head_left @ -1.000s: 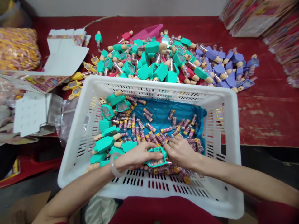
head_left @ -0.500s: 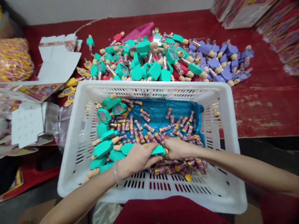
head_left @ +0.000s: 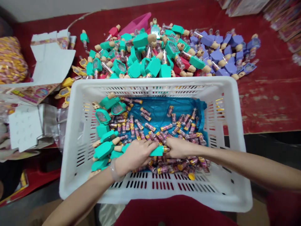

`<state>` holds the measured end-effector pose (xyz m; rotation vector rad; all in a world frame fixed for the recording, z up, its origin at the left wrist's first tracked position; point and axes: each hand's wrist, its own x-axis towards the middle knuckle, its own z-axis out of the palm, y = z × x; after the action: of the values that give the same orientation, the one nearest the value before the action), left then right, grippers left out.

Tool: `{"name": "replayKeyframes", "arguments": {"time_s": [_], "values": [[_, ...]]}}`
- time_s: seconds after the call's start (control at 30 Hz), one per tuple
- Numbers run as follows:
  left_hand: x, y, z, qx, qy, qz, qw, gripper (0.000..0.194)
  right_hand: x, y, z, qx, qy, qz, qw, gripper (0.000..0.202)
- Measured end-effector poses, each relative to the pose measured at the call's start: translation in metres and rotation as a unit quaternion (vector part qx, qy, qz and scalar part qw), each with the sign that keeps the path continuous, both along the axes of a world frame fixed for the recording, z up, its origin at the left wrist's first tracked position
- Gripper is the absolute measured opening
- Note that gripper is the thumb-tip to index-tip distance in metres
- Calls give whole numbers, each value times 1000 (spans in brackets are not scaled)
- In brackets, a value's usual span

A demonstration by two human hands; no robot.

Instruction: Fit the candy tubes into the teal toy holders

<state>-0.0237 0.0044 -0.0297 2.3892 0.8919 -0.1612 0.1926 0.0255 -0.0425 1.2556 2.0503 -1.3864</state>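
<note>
Over the white basket point(head_left: 155, 199), my left hand point(head_left: 138, 155) is wrapped round a green toy point(head_left: 156, 151) lying sideways. At the toy's right end, my right hand point(head_left: 176, 147) pinches a small clear tube with a yellow end point(head_left: 166, 149), which touches the toy. Beneath both hands lie many small tubes point(head_left: 164, 169) with yellow caps on a blue plastic sheet point(head_left: 155, 110). More green toys with beige ends point(head_left: 103, 150) are heaped along the basket's left side.
Behind the basket, green toys point(head_left: 135, 69) and purple toys point(head_left: 217, 56) are piled on the red table point(head_left: 270, 106). White cardboard point(head_left: 51, 59), yellow toys point(head_left: 64, 92) and a bag of yellow and pink pieces point(head_left: 11, 59) stand at left. Packaged cards point(head_left: 282, 28) are at the back right.
The camera view has shifted slightly. The green toy has turned a little in my left hand and now lies more level, with my right hand still at its end.
</note>
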Motion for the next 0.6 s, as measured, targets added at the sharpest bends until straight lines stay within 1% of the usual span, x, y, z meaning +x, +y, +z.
{"name": "replayKeyframes", "arguments": {"time_s": [0.03,0.07,0.1,0.13,0.17,0.23,0.27,0.3,0.33,0.37,0.4,0.43,0.47,0.5,0.53,0.57,0.6], "values": [[0,0,-2,40,6,-19,999,40,0,3,0,-75,24,-25,997,21],[0,0,-4,74,10,-24,997,40,0,6,-1,-131,49,-42,989,23],[-1,1,-6,101,12,-21,995,39,-1,8,-3,-158,70,-49,984,23],[-1,2,-7,119,13,-15,993,39,-2,9,-5,-150,83,-46,984,22],[-2,4,-7,129,14,-10,992,39,-2,9,-7,-107,83,-38,990,21],[-5,9,-7,140,23,14,990,45,-2,11,-10,38,58,-10,998,17],[-9,13,-7,148,35,38,988,51,0,14,-10,112,36,5,993,16],[-14,17,-6,156,51,71,984,59,3,18,-7,163,11,20,986,15],[-20,22,-6,165,69,114,977,67,7,24,-2,185,-11,30,982,15],[-28,27,-6,175,87,165,967,73,13,31,5,185,-19,26,982,15],[-38,33,-6,185,101,217,953,75,19,39,15,170,-6,5,985,19],[-48,39,-7,192,111,262,939,73,25,48,25,151,35,-32,987,25],[-58,45,-7,200,118,302,925,70,31,56,35,143,107,-88,980,34],[-68,50,-8,208,122,334,911,65,37,64,44,143,189,-143,961,46],[-77,54,-9,217,125,359,899,61,43,70,50,155,258,-194,934,57],[-84,58,-11,224,125,377,890,59,47,75,52,177,295,-233,910,65],[-90,60,-12,229,122,392,883,58,50,78,51,207,286,-248,902,68]]}}
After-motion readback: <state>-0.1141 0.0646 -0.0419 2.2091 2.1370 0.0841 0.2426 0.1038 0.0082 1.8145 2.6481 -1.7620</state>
